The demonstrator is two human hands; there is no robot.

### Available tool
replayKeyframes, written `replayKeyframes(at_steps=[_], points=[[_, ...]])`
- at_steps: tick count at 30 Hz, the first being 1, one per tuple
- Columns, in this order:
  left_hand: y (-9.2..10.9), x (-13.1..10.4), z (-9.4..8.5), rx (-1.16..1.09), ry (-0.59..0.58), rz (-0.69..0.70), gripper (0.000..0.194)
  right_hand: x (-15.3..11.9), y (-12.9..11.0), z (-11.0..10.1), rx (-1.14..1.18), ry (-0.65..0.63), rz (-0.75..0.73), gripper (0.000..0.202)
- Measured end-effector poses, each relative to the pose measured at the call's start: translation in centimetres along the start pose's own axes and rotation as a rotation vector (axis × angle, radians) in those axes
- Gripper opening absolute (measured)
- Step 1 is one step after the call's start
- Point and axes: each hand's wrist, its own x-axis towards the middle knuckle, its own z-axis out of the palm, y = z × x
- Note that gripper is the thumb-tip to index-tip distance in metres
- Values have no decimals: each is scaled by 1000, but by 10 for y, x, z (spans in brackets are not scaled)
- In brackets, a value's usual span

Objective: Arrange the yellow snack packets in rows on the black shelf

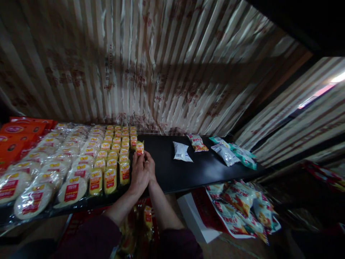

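A small yellow packaged snack cake [139,148] with a red label stands at the right end of the yellow rows on the black shelf. My left hand [138,172] and my right hand [150,166] meet close together behind it, fingers closed at its near end. Their fingertips are partly hidden. To the left stand several rows of matching yellow snack cakes [110,180]. Beside these, large round white crackers [72,189] in clear wrappers lean in overlapping rows.
Orange packages [20,138] lie at the far left. On the shelf [167,176] to the right are a silver bag [182,151], a red-and-white bag [198,142] and green bags [244,156]. Below, an open carton [198,219] holds chip bags [237,205]. Corrugated sheeting [161,72] backs the shelf.
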Motion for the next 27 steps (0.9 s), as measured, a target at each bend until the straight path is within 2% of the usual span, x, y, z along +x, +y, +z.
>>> replayKeyframes(at_steps=[3, 5, 13, 18, 22, 25, 27], points=[[5, 12, 21, 48, -3, -17, 55, 7, 5, 4, -100, 13, -29, 31], [5, 17, 29, 72, -3, -21, 54, 11, 8, 7, -141, 15, -36, 31], [-12, 26, 35, -185, 15, 23, 62, 18, 2, 8, -235, -48, -99, 27], [-12, 30, 38, -163, 8, -35, 59, 20, -1, 8, -308, -61, -71, 24], [-6, 30, 33, -184, -20, -78, 57, 21, 0, 11, -313, -66, -76, 24], [-4, 27, 18, -200, -18, -104, 57, 22, 2, 12, -363, -61, -87, 24], [-6, 24, 3, -184, -31, -73, 54, 23, 2, 13, -396, -63, -95, 26]])
